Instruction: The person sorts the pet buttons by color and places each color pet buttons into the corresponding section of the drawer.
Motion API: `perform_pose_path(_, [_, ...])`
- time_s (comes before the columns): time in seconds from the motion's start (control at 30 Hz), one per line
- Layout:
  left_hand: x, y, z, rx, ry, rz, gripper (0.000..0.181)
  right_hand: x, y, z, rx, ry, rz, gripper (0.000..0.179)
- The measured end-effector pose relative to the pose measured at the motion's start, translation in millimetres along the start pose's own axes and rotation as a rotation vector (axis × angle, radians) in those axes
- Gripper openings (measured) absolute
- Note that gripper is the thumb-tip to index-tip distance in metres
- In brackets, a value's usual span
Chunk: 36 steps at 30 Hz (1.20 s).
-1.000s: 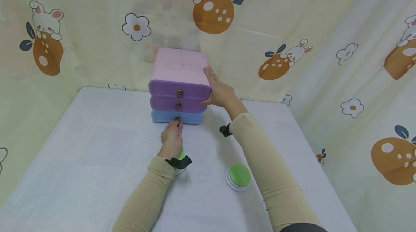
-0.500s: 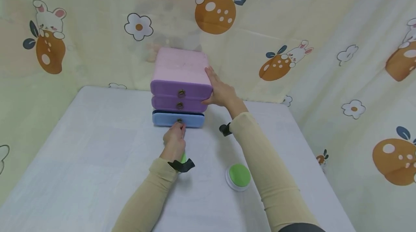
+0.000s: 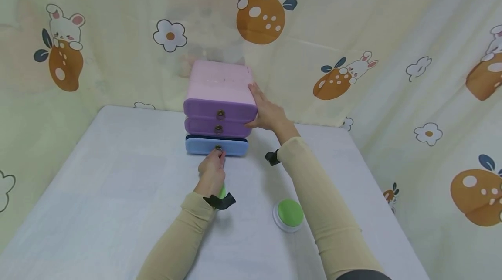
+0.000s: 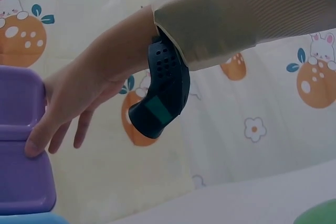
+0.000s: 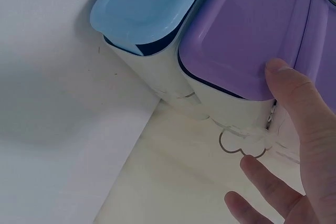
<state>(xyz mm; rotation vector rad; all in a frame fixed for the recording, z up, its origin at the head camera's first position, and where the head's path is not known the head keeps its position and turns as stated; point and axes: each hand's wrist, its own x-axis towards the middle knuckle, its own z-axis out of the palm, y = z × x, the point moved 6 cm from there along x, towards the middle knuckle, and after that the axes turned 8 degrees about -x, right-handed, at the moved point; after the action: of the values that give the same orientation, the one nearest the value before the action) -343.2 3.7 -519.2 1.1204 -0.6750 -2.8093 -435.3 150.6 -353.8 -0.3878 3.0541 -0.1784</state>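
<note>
A small pink cabinet [image 3: 219, 80] with two purple drawers and a light blue bottom drawer [image 3: 196, 145] stands at the table's back. Slightly pulled out, the blue drawer shows a dark gap above its front. My left hand [image 3: 211, 170] pinches that drawer's ring pull [image 3: 218, 147], fingertips partly hidden. My right hand [image 3: 270, 113] rests against the cabinet's right side, fingers extended. In the right wrist view its thumb [image 5: 294, 90] touches the middle purple drawer [image 5: 236, 40]. The left wrist view shows the right hand [image 4: 79, 90] beside the purple fronts, not the left hand.
A green-topped round button [image 3: 290, 213] with a white base sits on the white-covered table [image 3: 117, 184], left of the right forearm. Another green top [image 3: 222, 192] is mostly hidden behind the left wrist. A printed curtain [image 3: 129, 66] hangs right behind the cabinet.
The blue drawer, closed a second ago, has come a little way out toward me with my left hand. Over the last half second it has hardly moved. My right hand has stayed on the cabinet.
</note>
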Motion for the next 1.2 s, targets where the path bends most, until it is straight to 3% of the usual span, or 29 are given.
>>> perform_pose_path(1.2, [-9.5,-2.0,-4.2,-0.065,0.056,-0.012,0.050,1.8,1.7,3.1,0.046,-0.015,0.010,0.127])
